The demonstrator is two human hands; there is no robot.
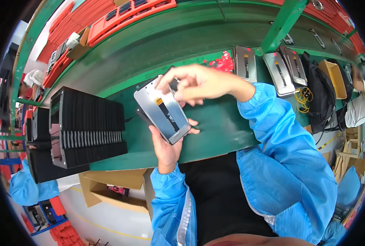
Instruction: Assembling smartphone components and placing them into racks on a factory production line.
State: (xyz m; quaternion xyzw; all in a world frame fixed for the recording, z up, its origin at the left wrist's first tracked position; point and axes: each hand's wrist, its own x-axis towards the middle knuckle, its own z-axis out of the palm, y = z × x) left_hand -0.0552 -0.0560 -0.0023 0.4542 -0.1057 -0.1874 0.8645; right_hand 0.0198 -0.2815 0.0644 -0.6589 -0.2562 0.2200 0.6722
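My left hand (165, 149) is closed around the lower end of a phone-shaped silver panel (151, 104), its fingers showing past the right edge. The panel lies tilted, bearing a black strip with a yellow label. My right hand (205, 84) reaches over from the right. Its fingers are bent and drawn together at the panel's upper right edge; what they pinch, if anything, is hidden. Behind the panel, a dark flat piece (142, 114) shows in part.
A black slotted rack (92, 112) stands at the left of the green bench (219, 123). Red bits (221, 63) lie at the back beside stacked silver panels (278, 74). Yellow cord (303, 95) and a black bag (319, 92) are farther right. A green post (283, 24) rises behind.
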